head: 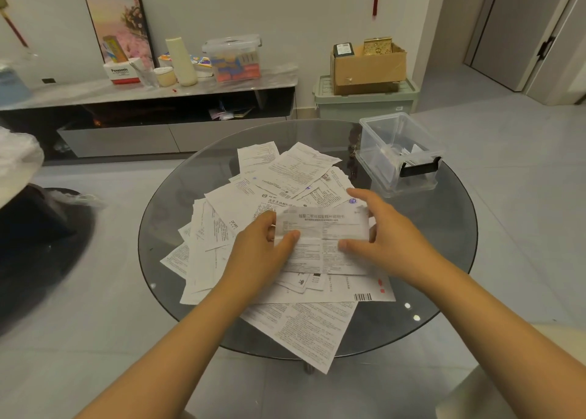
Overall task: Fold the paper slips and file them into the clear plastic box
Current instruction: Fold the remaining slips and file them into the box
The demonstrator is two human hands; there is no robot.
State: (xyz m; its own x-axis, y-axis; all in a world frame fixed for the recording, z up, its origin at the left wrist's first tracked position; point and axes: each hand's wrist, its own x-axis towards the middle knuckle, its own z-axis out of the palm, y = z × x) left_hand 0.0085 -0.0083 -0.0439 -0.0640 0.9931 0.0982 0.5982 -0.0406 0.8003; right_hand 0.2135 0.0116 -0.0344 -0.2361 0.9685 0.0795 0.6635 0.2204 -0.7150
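Observation:
A printed paper slip with a crease across its middle is held over a heap of loose paper slips on a round glass table. My left hand pinches the slip's left edge, thumb on top at the crease. My right hand grips its right edge, thumb pressing the front and fingers behind. The clear plastic box stands open at the table's far right, with a few folded slips inside and a black latch on its near side.
More slips spread toward the table's near edge. Beyond the table stand a low TV cabinet with clutter, a green storage bin under a cardboard carton, and a dark seat at left.

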